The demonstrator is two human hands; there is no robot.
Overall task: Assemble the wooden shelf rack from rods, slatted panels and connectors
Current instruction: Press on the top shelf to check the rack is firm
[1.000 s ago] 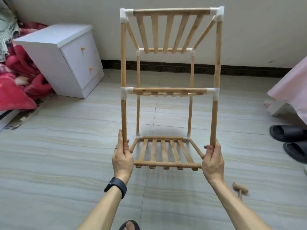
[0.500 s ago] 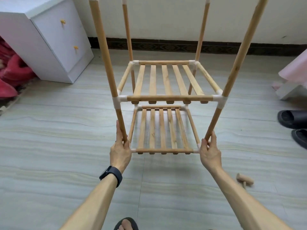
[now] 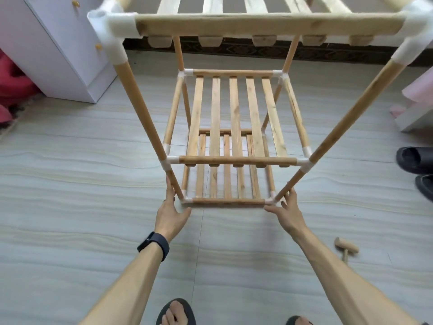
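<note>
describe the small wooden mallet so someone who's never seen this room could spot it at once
Find the wooden shelf rack standing on the grey tiled floor, then look just right of the person's right forearm. The mallet lies there loose: pale, stubby, short-handled, unlike the black slippers farther right.

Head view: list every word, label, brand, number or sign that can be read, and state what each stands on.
None: no word, number, brand or sign can be read in this view.
The wooden rack, its white connectors, the white cabinet and the mallet show bare surfaces.
The black wristband shows nothing readable.
The dark skirting strip carries a pattern, not letters.
</note>
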